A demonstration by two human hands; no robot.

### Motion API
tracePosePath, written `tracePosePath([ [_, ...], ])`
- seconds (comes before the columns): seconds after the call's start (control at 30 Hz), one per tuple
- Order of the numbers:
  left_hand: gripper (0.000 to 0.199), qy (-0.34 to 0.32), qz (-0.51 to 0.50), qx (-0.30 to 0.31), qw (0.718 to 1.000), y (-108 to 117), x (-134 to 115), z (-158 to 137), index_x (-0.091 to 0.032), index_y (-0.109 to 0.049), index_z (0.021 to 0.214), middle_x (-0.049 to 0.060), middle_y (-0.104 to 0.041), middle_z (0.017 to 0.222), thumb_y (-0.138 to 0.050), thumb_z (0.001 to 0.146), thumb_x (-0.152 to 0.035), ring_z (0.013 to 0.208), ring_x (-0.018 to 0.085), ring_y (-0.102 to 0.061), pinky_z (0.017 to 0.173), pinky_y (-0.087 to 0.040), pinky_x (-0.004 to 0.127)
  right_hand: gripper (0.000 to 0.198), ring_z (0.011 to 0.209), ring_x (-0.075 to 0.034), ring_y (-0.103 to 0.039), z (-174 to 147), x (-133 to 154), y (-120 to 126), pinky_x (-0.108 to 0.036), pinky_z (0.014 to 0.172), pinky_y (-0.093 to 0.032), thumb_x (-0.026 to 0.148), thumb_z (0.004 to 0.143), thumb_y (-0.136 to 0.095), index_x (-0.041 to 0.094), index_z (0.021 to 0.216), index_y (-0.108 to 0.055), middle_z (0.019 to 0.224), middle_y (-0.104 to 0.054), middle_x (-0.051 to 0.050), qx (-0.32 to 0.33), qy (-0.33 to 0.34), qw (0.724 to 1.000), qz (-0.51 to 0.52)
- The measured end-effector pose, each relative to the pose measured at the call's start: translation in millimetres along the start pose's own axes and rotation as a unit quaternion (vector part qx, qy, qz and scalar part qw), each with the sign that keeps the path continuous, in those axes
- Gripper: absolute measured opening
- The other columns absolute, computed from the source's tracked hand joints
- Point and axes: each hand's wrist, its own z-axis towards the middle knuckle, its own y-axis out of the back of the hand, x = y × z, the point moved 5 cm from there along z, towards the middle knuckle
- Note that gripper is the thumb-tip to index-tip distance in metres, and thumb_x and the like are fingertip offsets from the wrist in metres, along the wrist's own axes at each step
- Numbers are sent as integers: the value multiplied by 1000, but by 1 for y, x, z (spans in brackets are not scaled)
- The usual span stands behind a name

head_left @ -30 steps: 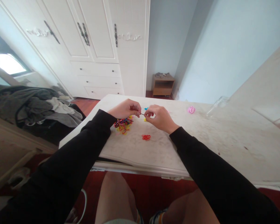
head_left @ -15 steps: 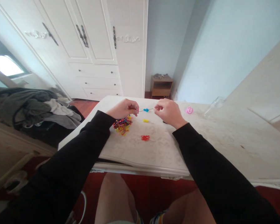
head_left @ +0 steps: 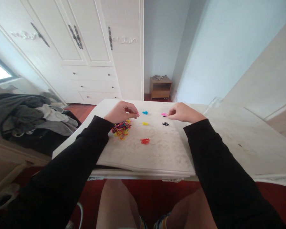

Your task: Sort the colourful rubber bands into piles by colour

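White table; left sleeve close beside mixed pile, could drag it apart if arm shifts; left hand, fingertips together, cannot tell if anything held; right hand pinching dark band between pink cluster and black cluster; slack pinch could drop dark band onto pink, mixing colours

single head-worn view: looks forward and down across the counter, wide in field. left hand and right hand near mid-frame; wearer's legs close below, wardrobe farther off, above.
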Motion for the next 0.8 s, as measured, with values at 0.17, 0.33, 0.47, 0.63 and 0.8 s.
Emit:
tracePosePath([
  [0.17, 23, -7, 34, 20, 999, -2, -5, -1, -16, -81, 78, 8, -80, 76, -82, 79, -38, 72, 17, -73, 71, -59, 26, 12, 66, -18, -67, -2, 0, -11, -28, 63, -44, 9, 68, -72, 19, 66, -78, 66, -75, -2, 67, -16, 998, 0],
  [0.33, 20, -23, 54, 20, 998, -1, -5, 1, -18, -83, 79, 6, -80, 77, -82, 78, -38, 70, 17, -73, 69, -59, 26, 8, 65, -18, -66, 0, -3, -13, -28, 62, -44, 13, 70, -74, 19, 67, -79, 65, -75, -2, 70, -8, 998, -3],
  [0.47, 18, -32, 63, 28, 997, -4, -6, 1, -19, -83, 79, 5, -81, 78, -82, 79, -37, 71, 17, -75, 70, -59, 26, 10, 62, -15, -62, 1, 14, -8, -27, 59, -41, 18, 76, -72, 17, 67, -76, 66, -73, -3, -45, 42, 998, -2],
  [0.63, 16, -42, 64, 24, 997, -8, -10, 0, -19, -83, 78, 5, -81, 76, -84, 78, -35, 66, 16, -73, 67, -57, 24, 14, 66, -14, -60, 4, 61, -26, -27, 65, -43, 28, 87, -74, 16, 81, -78, 73, -72, -4, -158, 149, 974, 69],
  [0.8, 16, -46, 61, 26, 997, -13, -16, -1, -18, -83, 77, 5, -79, 71, -85, 77, -33, 62, 15, -71, 63, -55, 23, 14, 67, -13, -60, 10, 84, -54, -27, 66, -43, 27, 90, -73, 16, 84, -78, 76, -72, -4, -135, 185, 967, 108],
])
